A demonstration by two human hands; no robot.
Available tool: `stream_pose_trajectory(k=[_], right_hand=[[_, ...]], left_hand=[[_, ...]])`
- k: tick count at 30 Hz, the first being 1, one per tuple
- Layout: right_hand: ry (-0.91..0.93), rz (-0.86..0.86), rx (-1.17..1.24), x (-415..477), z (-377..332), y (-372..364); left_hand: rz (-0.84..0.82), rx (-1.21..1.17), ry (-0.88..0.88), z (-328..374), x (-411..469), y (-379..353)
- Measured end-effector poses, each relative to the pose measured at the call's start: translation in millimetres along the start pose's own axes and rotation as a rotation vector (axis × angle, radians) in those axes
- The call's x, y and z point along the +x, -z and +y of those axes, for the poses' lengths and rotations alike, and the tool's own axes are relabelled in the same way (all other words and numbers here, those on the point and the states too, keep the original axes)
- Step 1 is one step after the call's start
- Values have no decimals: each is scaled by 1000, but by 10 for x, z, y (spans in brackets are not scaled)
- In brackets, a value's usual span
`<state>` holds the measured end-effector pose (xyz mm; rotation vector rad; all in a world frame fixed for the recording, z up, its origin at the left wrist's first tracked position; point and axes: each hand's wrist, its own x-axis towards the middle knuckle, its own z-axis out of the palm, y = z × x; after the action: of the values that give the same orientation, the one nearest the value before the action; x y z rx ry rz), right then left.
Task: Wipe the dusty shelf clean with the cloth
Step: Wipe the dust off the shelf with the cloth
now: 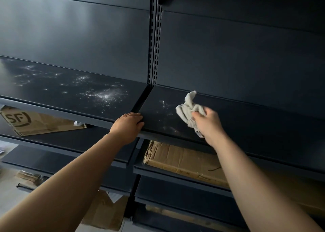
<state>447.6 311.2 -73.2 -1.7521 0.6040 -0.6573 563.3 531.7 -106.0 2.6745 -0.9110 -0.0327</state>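
plainly, the right hand (209, 124) is closed around a bunched pale cloth (189, 108), with loose folds sticking out past the fingers toward the back panel. it sits on or just above the right-hand section of the dark shelf (246, 122); i cannot tell whether the cloth is pressed flat on the metal. the left hand (129, 124) lies palm down with fingers curled over the front lip of the shelf, right where the two sections meet below the slotted upright (154, 38). it holds nothing and seems to be bracing.

what matters for the next stroke is direction. the shelf runs long from side to side, and the dust lies to the left of the cloth. a thin scatter of white specks (164, 107) sits between the two hands, just beside the cloth. the heavier patch of dust (103, 94) is on the left section, past the seam and behind the left hand. the shelf to the right of the cloth looks dark and clean. so the sweep likely goes leftward along the length, and the bracing hand sits near that path. cardboard boxes (184, 159) rest on the lower shelves, well out of the way.
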Motion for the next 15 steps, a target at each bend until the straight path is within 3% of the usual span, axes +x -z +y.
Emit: stream_pose_trajectory(k=[2,5,6,11,15], right_hand=[[89,2,-64,0,3,65],[185,-167,-459,-148,252,-36],[160,-201,-479,-137,290,-52],[81,-19,-293,302,106,215],[-2,-3,-747,447,372,465]], left_hand=[[1,-5,6,19,1,9],[-22,12,10,25,-1,37],[-28,19,10,23,4,41],[-46,15,26,21,28,42],[-42,9,32,19,33,33]])
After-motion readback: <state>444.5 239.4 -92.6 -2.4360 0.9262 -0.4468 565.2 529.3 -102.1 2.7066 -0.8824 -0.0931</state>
